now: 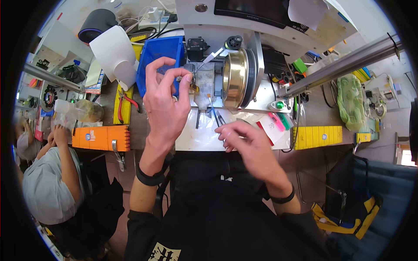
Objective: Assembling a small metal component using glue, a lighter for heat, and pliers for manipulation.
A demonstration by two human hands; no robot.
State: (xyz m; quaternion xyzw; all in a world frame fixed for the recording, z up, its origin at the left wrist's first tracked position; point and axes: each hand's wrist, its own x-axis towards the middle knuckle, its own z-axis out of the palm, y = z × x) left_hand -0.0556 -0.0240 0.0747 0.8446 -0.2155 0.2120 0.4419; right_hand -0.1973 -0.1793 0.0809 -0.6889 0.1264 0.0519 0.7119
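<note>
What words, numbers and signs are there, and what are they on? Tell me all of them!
I'll show you where, without copying the words:
Black screen: pale lettering along its lower edge.
Black shirt: dark sign on a pale yellow patch.
Orange block: label too small to read.
Long yellow block: label too small.
Other tiny marks: too blurred.

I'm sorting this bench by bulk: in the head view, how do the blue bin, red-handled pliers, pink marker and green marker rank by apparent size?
1. Blue bin, partly hidden
2. Red-handled pliers
3. Pink marker and green marker: too alike to rank
</note>
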